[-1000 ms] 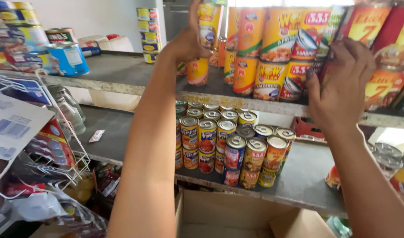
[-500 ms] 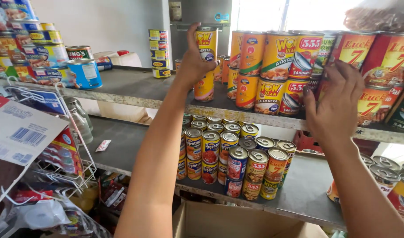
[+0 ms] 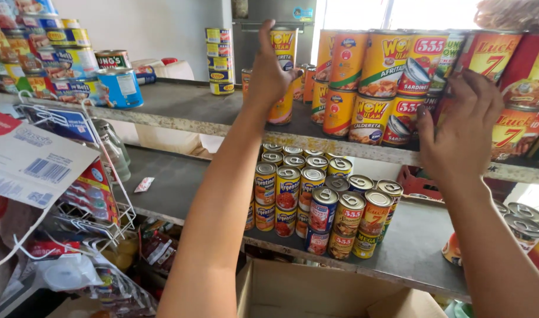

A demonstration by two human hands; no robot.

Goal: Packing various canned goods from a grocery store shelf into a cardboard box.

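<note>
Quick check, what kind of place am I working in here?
Probably a small grocery shop: stacked tins fill the upper shelf, more tins crowd the lower shelf, and a wire rack holds packets.

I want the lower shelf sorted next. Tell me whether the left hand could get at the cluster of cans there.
Probably yes. The left hand grips a yellow can on the upper shelf, so it must let go first. The cans on the lower shelf stand directly below that arm, with nothing in front of them.

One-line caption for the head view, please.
Left hand grips a stacked yellow can; right hand touches cans on the upper shelf.
</note>
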